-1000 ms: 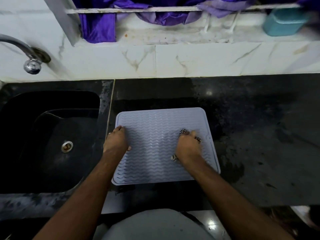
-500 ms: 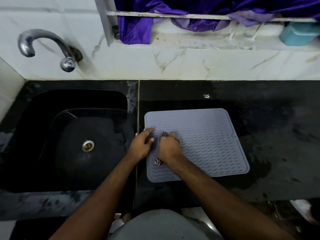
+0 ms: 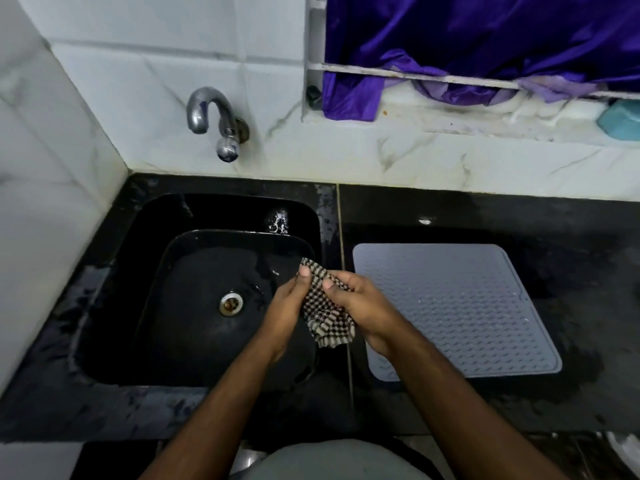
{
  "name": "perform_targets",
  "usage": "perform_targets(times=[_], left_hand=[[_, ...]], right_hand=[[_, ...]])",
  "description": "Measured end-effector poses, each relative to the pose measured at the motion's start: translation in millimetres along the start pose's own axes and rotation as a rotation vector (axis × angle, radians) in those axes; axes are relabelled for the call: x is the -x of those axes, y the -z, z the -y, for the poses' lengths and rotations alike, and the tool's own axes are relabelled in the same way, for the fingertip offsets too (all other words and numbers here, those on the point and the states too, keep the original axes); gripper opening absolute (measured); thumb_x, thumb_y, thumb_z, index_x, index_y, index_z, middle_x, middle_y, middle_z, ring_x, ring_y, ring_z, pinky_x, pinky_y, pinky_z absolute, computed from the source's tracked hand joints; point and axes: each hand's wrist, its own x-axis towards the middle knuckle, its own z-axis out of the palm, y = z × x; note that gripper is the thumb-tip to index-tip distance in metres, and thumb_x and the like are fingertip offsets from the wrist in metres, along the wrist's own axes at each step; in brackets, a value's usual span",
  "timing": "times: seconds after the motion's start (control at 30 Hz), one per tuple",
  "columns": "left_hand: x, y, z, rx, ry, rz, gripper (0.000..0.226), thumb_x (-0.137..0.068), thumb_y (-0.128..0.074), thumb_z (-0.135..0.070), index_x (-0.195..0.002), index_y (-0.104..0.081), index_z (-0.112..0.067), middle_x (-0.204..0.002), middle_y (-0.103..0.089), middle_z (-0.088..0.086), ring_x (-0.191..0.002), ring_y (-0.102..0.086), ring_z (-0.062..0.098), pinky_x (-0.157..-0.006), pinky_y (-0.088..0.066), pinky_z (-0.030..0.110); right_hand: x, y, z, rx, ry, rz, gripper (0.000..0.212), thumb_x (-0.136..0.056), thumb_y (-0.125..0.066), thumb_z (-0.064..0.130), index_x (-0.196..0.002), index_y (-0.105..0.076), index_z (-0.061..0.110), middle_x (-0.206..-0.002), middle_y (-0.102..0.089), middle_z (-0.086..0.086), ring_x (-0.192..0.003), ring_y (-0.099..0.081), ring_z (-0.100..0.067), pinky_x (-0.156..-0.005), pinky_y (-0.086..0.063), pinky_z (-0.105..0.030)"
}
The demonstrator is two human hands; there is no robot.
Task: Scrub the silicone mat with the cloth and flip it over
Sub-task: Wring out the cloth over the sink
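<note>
one mat (image 3: 457,306), one cloth (image 3: 325,313) (checked), one sink (image 3: 194,306), one tap (image 3: 216,121), two hands.

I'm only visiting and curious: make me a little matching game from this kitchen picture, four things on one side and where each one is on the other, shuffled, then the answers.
Things:
1. checked cloth
2. silicone mat
3. tap
4. purple fabric

Places:
A. mounted on the white tiled wall above the sink
B. hanging at the window ledge, top right
C. held between the left hand and right hand, at the sink's right edge
D. flat on the black counter, right of the sink

Pairs: 1-C, 2-D, 3-A, 4-B
</note>
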Motion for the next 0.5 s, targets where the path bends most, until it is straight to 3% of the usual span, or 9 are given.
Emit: perform_targets(times=[0.1, 0.17, 0.27, 0.33, 0.4, 0.5], left_hand=[[-2, 8, -19, -0.205, -0.113, -0.119, 0.047, -0.093, -0.059, -0.062, -0.09, -0.076, -0.018, -0.088, -0.078, 0.004, -0.087, -0.075, 0.024, -0.084, -0.059, 0.051], [-6, 14, -34, -0.34, -0.136, -0.211, 0.053, -0.083, -0.059, -0.073, -0.08, -0.074, -0.022, -0.077, -0.077, -0.002, -0.075, -0.074, 0.017, -0.076, -0.06, 0.05], [-10, 17, -53, -0.411, -0.179, -0.233, 0.047, -0.089, -0.061, -0.066, -0.077, -0.072, -0.022, -0.071, -0.075, -0.005, -0.068, -0.072, 0.011, -0.068, -0.059, 0.039], [-5, 14, -67, -0.336, -0.224, -0.203, 0.045, -0.093, -0.064, -0.056, -0.076, -0.072, -0.015, -0.069, -0.073, -0.001, -0.065, -0.068, 0.011, -0.064, -0.054, 0.035], [0, 12, -80, -0.084, -0.193, -0.117, 0.042, -0.096, -0.065, -0.047, -0.083, -0.074, -0.008, -0.079, -0.075, 0.011, -0.072, -0.07, 0.018, -0.067, -0.055, 0.034], [2, 15, -94, 0.145, -0.068, 0.011, 0.044, -0.097, -0.063, -0.039, -0.106, -0.072, 0.003, -0.102, -0.075, 0.022, -0.091, -0.073, 0.029, -0.08, -0.06, 0.036]], right_hand=[[-5, -3, -3, 0.158, 0.102, -0.062, 0.022, -0.098, -0.06, 0.025, -0.118, -0.068, 0.02, -0.106, -0.075, -0.003, -0.1, -0.072, -0.019, -0.092, -0.057, -0.047], [-9, -7, -10, 0.363, 0.211, -0.133, 0.03, -0.097, -0.061, 0.036, -0.125, -0.064, 0.027, -0.111, -0.072, 0.003, -0.103, -0.069, -0.011, -0.092, -0.056, -0.046], [-6, -20, -14, 0.646, 0.382, -0.165, 0.077, -0.087, -0.057, 0.067, -0.152, -0.032, 0.034, -0.142, -0.046, 0.008, -0.129, -0.047, -0.002, -0.106, -0.043, -0.029], [-2, -33, -9, 0.793, 0.453, -0.097, 0.113, -0.077, -0.061, 0.076, -0.159, 0.0, 0.029, -0.16, -0.017, 0.01, -0.145, -0.021, -0.002, -0.115, -0.023, -0.024], [-2, -44, -4, 0.772, 0.484, -0.042, 0.134, -0.067, -0.075, 0.07, -0.156, 0.016, 0.028, -0.162, -0.005, 0.016, -0.147, -0.009, 0.003, -0.114, -0.015, -0.018], [-17, -50, 2, 0.476, 0.521, -0.079, 0.131, -0.065, -0.089, 0.047, -0.159, 0.001, 0.025, -0.159, -0.022, 0.017, -0.144, -0.024, 0.004, -0.115, -0.025, -0.017]])
